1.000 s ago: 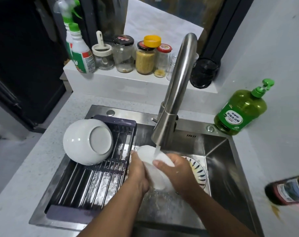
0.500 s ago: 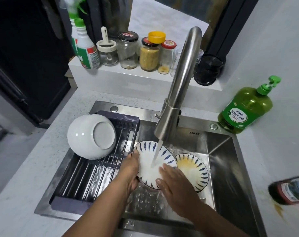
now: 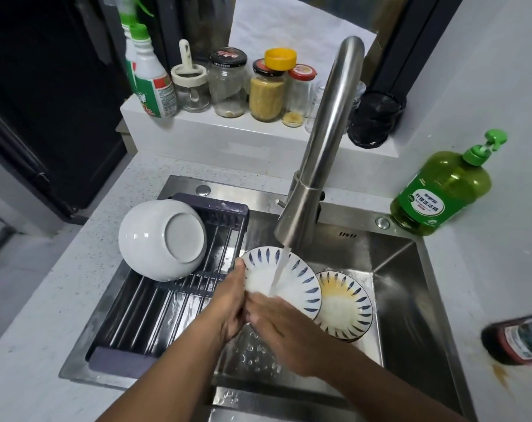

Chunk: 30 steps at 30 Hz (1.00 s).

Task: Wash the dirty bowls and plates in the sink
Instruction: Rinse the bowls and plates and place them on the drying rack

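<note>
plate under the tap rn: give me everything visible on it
The plate is round, white and glossy, ceramic by its look, with dark blue leaf-like strokes fanned round the rim. It is held tilted over the sink, face up, under the water stream. The left hand grips its left edge; the right hand lies on its near part. Its right edge overlaps the yellow-stained plate.
</note>
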### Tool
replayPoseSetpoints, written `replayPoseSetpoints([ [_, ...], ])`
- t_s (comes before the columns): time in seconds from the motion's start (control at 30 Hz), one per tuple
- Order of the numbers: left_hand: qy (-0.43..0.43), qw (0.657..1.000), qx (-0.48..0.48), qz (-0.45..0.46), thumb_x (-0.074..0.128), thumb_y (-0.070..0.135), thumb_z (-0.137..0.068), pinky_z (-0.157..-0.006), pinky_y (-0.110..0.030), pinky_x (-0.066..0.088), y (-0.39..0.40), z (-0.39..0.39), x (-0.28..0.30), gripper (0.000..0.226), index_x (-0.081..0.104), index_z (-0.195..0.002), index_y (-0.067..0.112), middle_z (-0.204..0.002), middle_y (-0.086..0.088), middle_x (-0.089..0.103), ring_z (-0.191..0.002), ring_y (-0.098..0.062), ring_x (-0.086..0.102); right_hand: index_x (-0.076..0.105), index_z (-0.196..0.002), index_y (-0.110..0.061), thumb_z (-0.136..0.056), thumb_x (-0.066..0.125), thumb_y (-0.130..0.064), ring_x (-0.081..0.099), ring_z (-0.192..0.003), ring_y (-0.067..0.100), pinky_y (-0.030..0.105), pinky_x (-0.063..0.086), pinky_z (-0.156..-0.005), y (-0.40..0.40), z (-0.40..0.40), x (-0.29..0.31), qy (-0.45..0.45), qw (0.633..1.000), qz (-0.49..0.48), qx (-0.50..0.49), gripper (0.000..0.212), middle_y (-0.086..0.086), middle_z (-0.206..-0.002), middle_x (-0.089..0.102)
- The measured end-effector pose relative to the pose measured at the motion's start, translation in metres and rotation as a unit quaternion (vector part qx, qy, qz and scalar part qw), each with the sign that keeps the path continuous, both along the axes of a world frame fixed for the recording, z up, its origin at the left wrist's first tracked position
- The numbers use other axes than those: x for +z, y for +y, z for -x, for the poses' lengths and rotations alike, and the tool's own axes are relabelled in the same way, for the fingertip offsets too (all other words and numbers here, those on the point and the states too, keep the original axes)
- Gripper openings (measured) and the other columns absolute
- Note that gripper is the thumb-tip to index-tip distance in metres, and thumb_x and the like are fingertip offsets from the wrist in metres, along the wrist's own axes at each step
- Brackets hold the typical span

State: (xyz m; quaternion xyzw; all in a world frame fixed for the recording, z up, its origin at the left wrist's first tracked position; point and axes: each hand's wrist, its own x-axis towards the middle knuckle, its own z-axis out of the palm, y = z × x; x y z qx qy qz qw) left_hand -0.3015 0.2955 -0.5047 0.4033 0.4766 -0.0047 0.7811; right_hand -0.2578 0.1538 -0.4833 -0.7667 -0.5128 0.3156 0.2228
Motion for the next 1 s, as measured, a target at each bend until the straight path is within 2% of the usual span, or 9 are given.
replayPoseSetpoints([
  [0.1,0.012,0.998,0.021,-0.058,0.043,0.052,-0.103,-0.087,-0.052,0.059,0.008,-0.003,-0.006,0.048,0.064,-0.124,0.013,-0.109,-0.012,0.076,-0.099,-0.034,0.073,0.04,-0.15,-0.025,-0.108,0.021,-0.042,0.02,-0.141,-0.013,0.029,0.006,-0.124,-0.034,-0.005,-0.009,-0.055,0.998,0.002,-0.001,0.05,-0.014,-0.157,0.035],
  [0.2,0.026,0.993,0.026,-0.109,0.05,0.036,-0.105,-0.076,-0.036,0.058,0.011,-0.004,-0.01,0.03,0.063,-0.122,0.015,-0.112,-0.007,0.073,-0.099,-0.027,0.069,0.036,-0.152,-0.026,-0.098,0.003,-0.059,0.009,-0.146,-0.008,0.035,0.007,-0.126,-0.06,-0.026,-0.029,-0.132,0.989,0.059,-0.027,0.072,-0.014,-0.161,0.027],
  [0.3,0.04,0.99,0.042,-0.125,0.062,0.023,-0.1,-0.08,-0.036,0.059,0.012,0.0,-0.016,0.027,0.062,-0.124,0.011,-0.114,-0.009,0.072,-0.095,-0.026,0.07,0.033,-0.155,-0.022,-0.1,0.019,-0.061,0.012,-0.148,-0.001,0.025,0.012,-0.123,-0.063,-0.04,-0.041,-0.146,0.971,0.009,-0.189,0.069,-0.012,-0.161,0.022],
  [0.4,0.042,0.993,0.049,-0.098,0.076,0.014,-0.089,-0.081,-0.047,0.061,0.008,0.001,-0.023,0.036,0.063,-0.122,0.006,-0.107,-0.012,0.074,-0.092,-0.03,0.073,0.037,-0.152,-0.019,-0.103,0.043,-0.044,0.038,-0.137,0.005,0.021,0.028,-0.111,-0.04,-0.04,-0.04,-0.005,0.923,-0.045,-0.382,0.055,-0.007,-0.15,0.041],
  [0.5,0.053,0.994,0.053,-0.077,0.083,0.014,-0.081,-0.086,-0.056,0.059,-0.001,0.001,-0.023,0.058,0.057,-0.132,0.003,-0.116,-0.016,0.073,-0.099,-0.035,0.072,0.052,-0.129,-0.027,-0.103,0.048,-0.036,0.069,-0.09,0.012,0.027,0.057,-0.067,-0.015,-0.038,-0.049,0.217,0.846,-0.071,-0.483,0.028,0.001,-0.114,0.07],
  [0.63,0.011,0.994,0.108,-0.001,0.079,0.001,-0.082,-0.086,-0.06,0.058,-0.02,0.007,-0.028,0.054,0.055,-0.131,0.005,-0.111,-0.017,0.074,-0.095,-0.037,0.074,0.061,-0.118,-0.017,-0.103,0.045,-0.029,0.067,-0.1,0.027,0.049,0.056,-0.091,0.005,-0.033,-0.062,0.219,0.763,-0.072,-0.604,0.025,0.005,-0.111,0.07],
  [0.77,-0.04,0.993,0.104,-0.029,0.069,-0.008,-0.085,-0.084,-0.048,0.061,-0.065,0.01,-0.021,0.044,0.061,-0.122,0.015,-0.103,-0.01,0.078,-0.093,-0.03,0.076,0.063,-0.098,-0.014,-0.104,0.045,-0.032,0.069,-0.087,0.028,0.043,0.059,-0.081,0.027,-0.004,-0.066,0.297,0.673,-0.051,-0.676,0.026,0.007,-0.096,0.071],
  [0.87,-0.043,0.991,0.086,-0.089,0.067,-0.009,-0.082,-0.085,-0.052,0.061,-0.068,0.014,-0.025,0.049,0.063,-0.123,0.016,-0.101,-0.008,0.078,-0.092,-0.027,0.075,0.07,-0.099,-0.012,-0.091,0.046,-0.055,0.072,-0.079,0.026,0.042,0.061,-0.076,0.036,0.012,-0.085,0.314,0.672,-0.042,-0.669,0.049,0.008,-0.091,0.075],
  [1.0,-0.01,0.992,0.045,-0.119,0.056,-0.011,-0.085,-0.089,-0.058,0.057,-0.025,0.015,-0.022,0.045,0.065,-0.121,0.014,-0.104,-0.007,0.077,-0.095,-0.031,0.074,0.068,-0.092,-0.002,-0.101,0.049,-0.032,0.06,-0.046,0.017,0.022,0.045,-0.041,0.038,-0.003,-0.062,0.338,0.707,-0.048,-0.62,0.036,0.011,-0.069,0.066],
])
